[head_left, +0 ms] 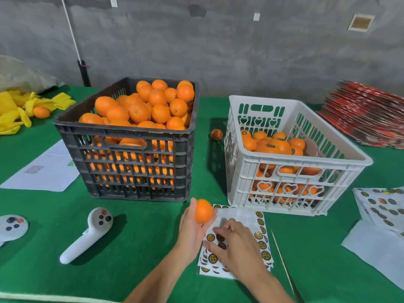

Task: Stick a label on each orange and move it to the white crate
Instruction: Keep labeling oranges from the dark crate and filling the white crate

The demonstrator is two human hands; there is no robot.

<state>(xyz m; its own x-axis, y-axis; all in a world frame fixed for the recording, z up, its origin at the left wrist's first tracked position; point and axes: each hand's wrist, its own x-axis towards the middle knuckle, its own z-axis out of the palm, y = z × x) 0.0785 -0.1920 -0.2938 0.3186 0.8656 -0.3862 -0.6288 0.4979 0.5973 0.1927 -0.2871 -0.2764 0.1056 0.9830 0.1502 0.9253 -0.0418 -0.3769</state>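
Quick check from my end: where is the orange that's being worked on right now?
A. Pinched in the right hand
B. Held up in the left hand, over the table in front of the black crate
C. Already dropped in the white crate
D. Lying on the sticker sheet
B: the left hand holds the orange up, while the right hand reaches down onto the sticker sheet near the white crate.

Single head cam, wide-angle, looking forward and down from close above green table [135,232], grey wall [240,51] behind.
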